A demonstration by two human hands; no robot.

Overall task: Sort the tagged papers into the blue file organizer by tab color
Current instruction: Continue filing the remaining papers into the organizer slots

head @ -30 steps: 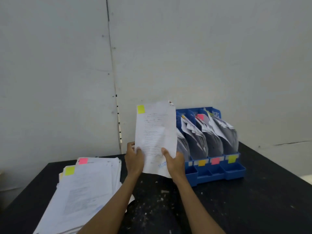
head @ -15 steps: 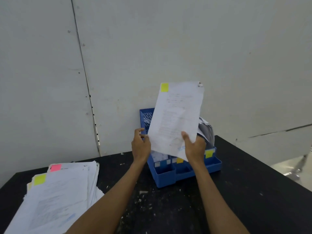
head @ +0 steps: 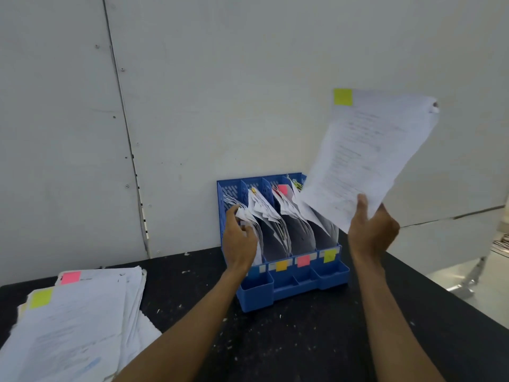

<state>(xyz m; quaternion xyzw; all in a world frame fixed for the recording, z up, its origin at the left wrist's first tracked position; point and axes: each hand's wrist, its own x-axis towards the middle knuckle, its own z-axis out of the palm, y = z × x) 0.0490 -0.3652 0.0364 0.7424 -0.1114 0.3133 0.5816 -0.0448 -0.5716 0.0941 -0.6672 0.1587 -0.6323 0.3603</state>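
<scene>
Head view: the right hand [head: 370, 230] grips the lower edge of a printed paper [head: 371, 155], held up tilted above the right end of the blue file organizer [head: 292, 285]. Its yellow-green tab [head: 343, 97] sits at the top left corner. The left hand [head: 239, 244] pinches the filed sheets [head: 242, 213] in the leftmost compartment. The organizer stands on the black table [head: 303, 340] against the wall. A stack of tagged papers [head: 77, 321] lies well apart to the left.

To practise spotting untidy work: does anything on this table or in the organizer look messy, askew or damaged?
White scraps litter the black table before the blue file organizer. The unsorted paper stack at left is fanned unevenly, and the filed papers slump and curl in their slots.
</scene>
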